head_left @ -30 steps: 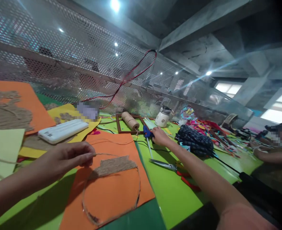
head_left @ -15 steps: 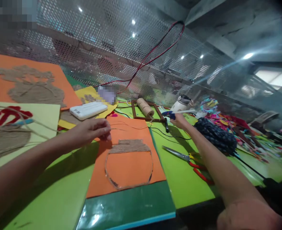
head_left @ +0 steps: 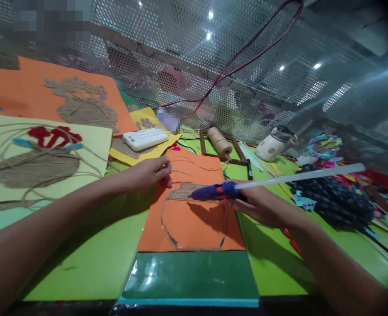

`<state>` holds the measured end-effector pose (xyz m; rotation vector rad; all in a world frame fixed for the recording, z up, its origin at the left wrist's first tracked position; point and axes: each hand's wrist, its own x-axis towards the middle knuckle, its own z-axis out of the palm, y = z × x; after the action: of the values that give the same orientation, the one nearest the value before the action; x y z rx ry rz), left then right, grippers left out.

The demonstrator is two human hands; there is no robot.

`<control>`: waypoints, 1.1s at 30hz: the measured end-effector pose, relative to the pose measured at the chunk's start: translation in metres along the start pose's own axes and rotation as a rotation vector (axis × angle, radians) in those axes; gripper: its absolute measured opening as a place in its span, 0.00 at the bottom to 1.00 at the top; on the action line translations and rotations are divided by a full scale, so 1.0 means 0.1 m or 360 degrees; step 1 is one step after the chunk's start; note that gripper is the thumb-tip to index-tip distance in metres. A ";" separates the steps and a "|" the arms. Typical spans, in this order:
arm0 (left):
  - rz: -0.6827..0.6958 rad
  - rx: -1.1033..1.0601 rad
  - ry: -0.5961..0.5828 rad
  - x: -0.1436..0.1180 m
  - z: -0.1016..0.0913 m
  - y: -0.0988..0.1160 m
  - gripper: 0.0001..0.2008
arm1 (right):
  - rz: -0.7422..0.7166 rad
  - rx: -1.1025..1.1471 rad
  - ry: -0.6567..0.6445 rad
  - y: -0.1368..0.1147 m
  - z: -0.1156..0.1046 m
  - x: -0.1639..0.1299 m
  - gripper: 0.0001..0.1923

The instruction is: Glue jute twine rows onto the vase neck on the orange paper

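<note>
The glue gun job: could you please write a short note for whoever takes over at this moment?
Right hand holds the glue gun over the orange sheet, nozzle pointing left, glue stick out the back.
Left hand pinches a twine strand at the sheet's upper left.
Done: twine pot outline with a filled top band.
Left: the pot's inside is bare. The twine spool lies behind the sheet.
</note>
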<state>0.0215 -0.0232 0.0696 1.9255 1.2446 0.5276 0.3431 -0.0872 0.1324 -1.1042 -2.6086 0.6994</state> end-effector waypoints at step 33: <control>-0.0018 0.0635 -0.0036 -0.12 -0.01 0.29 0.08 | -0.0133 -0.0020 -0.0061 -0.25 0.25 0.35 0.11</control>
<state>0.0326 -0.0402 0.0940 2.2413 1.4270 0.2617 0.2942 -0.0853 0.1241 -0.9882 -2.6775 0.6931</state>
